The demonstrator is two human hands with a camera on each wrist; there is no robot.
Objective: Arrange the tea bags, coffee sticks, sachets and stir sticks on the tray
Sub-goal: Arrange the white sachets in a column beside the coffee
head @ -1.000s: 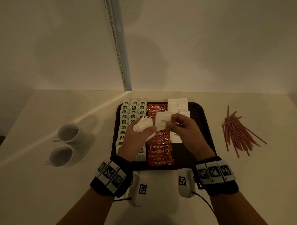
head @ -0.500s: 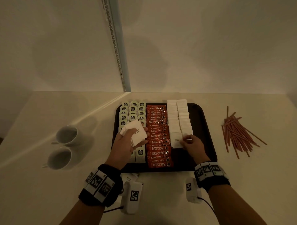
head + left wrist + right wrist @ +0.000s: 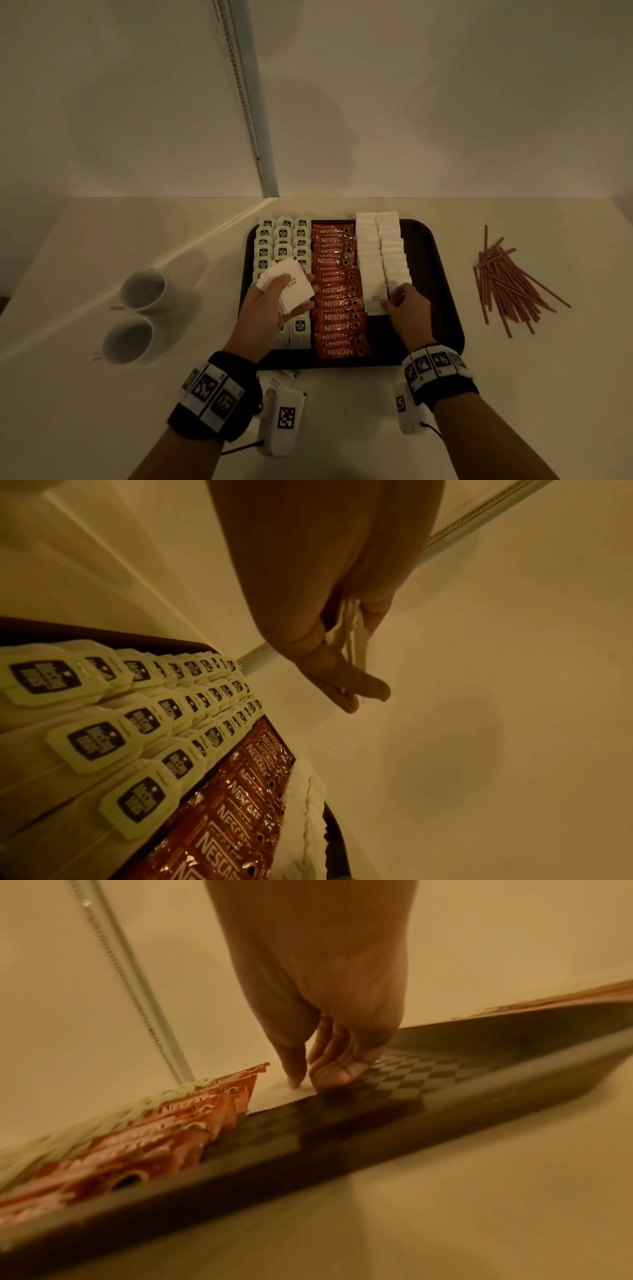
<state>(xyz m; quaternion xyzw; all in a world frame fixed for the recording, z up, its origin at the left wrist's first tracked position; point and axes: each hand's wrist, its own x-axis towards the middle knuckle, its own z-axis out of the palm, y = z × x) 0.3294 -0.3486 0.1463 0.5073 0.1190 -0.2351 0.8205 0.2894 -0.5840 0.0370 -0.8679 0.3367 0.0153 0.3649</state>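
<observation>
A black tray (image 3: 440,274) holds three columns of tea bags (image 3: 282,236) at the left, a column of red coffee sticks (image 3: 337,308) in the middle and two columns of white sachets (image 3: 380,250) to their right. My left hand (image 3: 279,301) hovers over the tea bags and grips a small stack of white sachets (image 3: 291,287), seen edge-on between thumb and fingers (image 3: 354,631). My right hand (image 3: 394,298) is down at the near end of the sachet columns, its fingertips (image 3: 334,1076) pinching a white sachet (image 3: 284,1093) flat against the tray floor. Brown stir sticks (image 3: 507,284) lie off the tray.
Two white cups (image 3: 144,291) (image 3: 126,339) stand left of the tray. The stir sticks form a loose pile on the table to the right. A few loose sachets (image 3: 277,380) lie at the tray's near edge under my left wrist. A wall rises behind the table.
My right hand took one sachet from the stack in my left hand and carried it down to the near end of the sachet columns. The left hand drew back leftward.
</observation>
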